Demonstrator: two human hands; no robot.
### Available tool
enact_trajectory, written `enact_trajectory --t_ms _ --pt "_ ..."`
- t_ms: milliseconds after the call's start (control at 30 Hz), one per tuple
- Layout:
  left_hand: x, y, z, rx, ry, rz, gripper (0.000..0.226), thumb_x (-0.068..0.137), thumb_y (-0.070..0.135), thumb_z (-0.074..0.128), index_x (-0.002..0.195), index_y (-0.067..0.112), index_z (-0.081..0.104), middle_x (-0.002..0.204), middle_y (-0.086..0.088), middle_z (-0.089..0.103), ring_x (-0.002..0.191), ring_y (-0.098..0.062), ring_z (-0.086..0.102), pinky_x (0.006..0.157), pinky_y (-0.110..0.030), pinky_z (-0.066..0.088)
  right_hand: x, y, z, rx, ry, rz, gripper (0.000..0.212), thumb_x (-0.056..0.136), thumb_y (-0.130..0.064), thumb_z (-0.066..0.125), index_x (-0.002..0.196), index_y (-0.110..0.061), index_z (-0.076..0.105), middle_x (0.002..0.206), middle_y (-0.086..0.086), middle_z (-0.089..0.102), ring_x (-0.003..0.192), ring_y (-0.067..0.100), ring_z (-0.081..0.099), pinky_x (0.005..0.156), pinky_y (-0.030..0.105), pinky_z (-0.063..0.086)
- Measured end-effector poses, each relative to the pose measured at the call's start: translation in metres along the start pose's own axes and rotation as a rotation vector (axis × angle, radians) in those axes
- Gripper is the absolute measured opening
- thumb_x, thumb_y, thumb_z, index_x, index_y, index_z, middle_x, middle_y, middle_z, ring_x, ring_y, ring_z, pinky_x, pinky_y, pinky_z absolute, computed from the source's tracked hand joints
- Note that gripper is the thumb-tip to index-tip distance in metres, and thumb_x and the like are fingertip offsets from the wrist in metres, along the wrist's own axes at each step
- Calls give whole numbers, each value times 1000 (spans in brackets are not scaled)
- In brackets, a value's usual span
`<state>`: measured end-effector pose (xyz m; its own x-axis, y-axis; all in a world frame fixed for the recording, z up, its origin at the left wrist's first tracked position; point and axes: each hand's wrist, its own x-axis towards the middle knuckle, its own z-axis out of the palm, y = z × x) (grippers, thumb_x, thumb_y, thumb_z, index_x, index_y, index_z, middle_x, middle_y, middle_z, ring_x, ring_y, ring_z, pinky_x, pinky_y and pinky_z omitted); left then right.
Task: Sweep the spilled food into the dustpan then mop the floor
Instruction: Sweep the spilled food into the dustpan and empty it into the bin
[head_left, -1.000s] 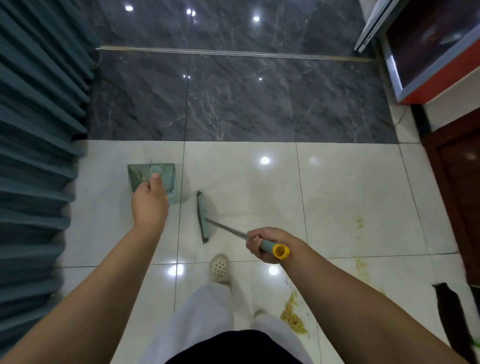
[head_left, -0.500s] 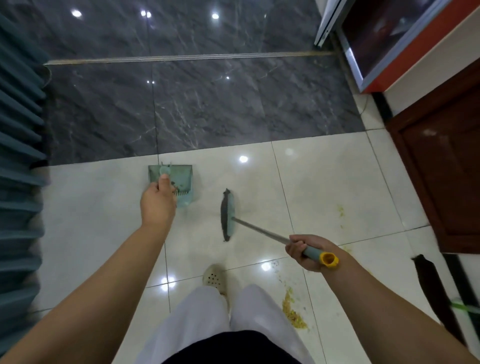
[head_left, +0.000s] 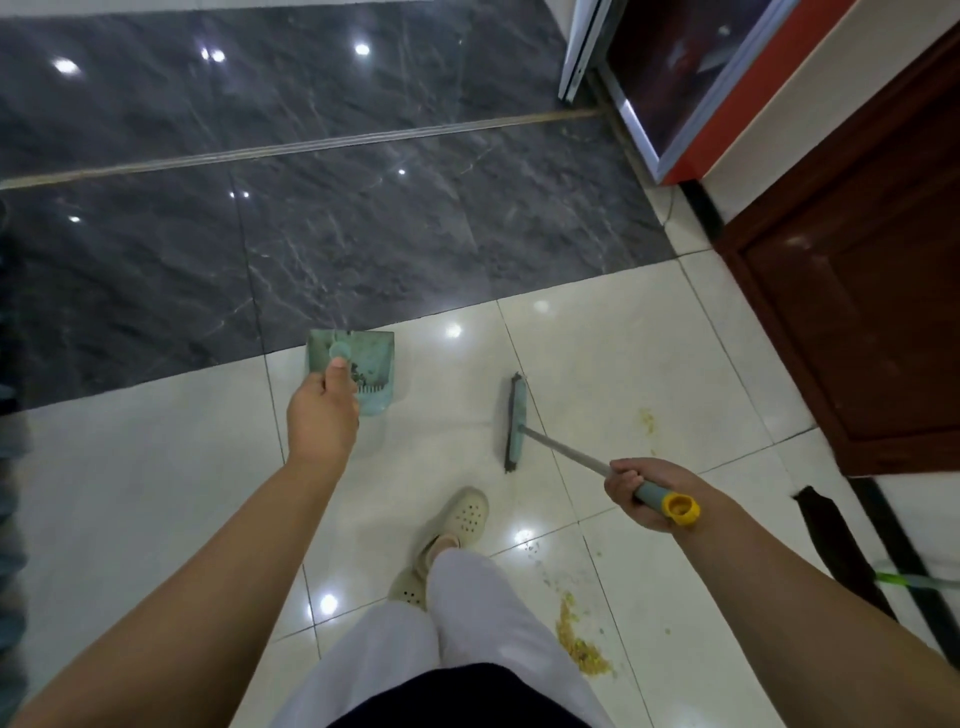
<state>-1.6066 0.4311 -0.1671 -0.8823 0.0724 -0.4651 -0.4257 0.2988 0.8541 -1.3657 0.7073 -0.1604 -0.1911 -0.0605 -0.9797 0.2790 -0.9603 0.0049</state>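
My left hand (head_left: 322, 415) grips the upright handle of a teal dustpan (head_left: 371, 364), which hangs over the white tiles near the dark tile border. My right hand (head_left: 644, 491) grips the grey broom handle near its yellow end cap (head_left: 681, 508). The teal broom head (head_left: 516, 422) sits low over the floor, right of the dustpan. A yellowish pile of spilled food (head_left: 579, 642) lies on the white tiles near my right leg. A smaller smear of spilled food (head_left: 647, 420) lies right of the broom head.
A dark mop head (head_left: 831, 535) with a green-and-white handle (head_left: 914, 581) lies at the right by a brown wooden door (head_left: 857, 332). A glass-fronted red cabinet (head_left: 691, 78) stands at the top right. My feet in pale clogs (head_left: 462, 517) stand between the tools.
The view has swung right and I have stepped toward the spill. Dustpan and broom have moved along with my hands. Both grips are unchanged.
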Motion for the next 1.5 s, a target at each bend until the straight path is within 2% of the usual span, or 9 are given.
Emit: enact_trajectory --t_ms 167,533,733,900,967,1067,1267,1367,1500 --pt "27 25 37 59 25 -23 44 96 49 41 64 20 44 61 1 44 55 -18 41 66 -37 36 9 -39 34 -13 -65 61 17 101 -15 39 88 -4 41 46 7 43 25 9 41 26 14 37" --pt "77 84 110 148 -25 -4 41 94 50 41 65 21 43 59 0 41 49 -17 37 49 -26 30 61 -86 132 237 -223 23 10 100 -9 41 91 -4 41 48 10 42 26 12 40 27 14 36" --pt "88 106 158 209 -134 75 40 96 47 42 66 21 46 58 1 41 48 -17 37 51 -28 33 56 -133 87 450 -174 -29 9 100 -11 42 98 -2 42 50 14 43 27 14 40 27 16 37" --pt "99 123 197 302 -255 157 40 92 50 39 68 19 48 61 -6 46 61 -32 45 58 -49 42 46 -137 53 632 -180 -54 17 101 -16 42 99 1 42 52 15 45 27 15 42 28 17 39" --pt "102 131 212 339 -311 184 44 96 48 38 79 12 56 73 -20 57 74 -52 53 70 -59 49 42 -128 44 725 -180 -76 19 101 -16 42 98 3 42 53 16 46 27 16 43 28 17 39" --pt "110 141 234 382 -411 198 57 97 50 37 99 -2 59 105 -32 62 98 -52 58 82 -60 49 35 -108 29 882 -142 -130 18 102 -15 41 98 3 42 61 18 47 26 16 42 27 16 37" --pt "136 173 272 464 -655 224 73 82 65 38 100 -3 57 107 -37 57 98 -55 55 82 -63 46 26 -47 24 1171 -76 -192 24 102 -19 40 93 3 44 62 11 44 27 14 42 27 16 37" --pt "148 192 281 501 -773 233 58 78 65 39 81 10 57 84 -31 58 78 -49 55 74 -58 48 26 -22 32 1272 -19 -231 18 101 -16 40 100 1 43 61 11 46 29 14 43 28 17 38" --pt "157 215 283 535 -888 272 40 98 43 41 66 19 47 58 0 44 52 -19 41 53 -30 36 23 -9 56 1318 28 -269 11 100 -11 38 95 -2 41 58 7 42 28 13 42 28 16 38"
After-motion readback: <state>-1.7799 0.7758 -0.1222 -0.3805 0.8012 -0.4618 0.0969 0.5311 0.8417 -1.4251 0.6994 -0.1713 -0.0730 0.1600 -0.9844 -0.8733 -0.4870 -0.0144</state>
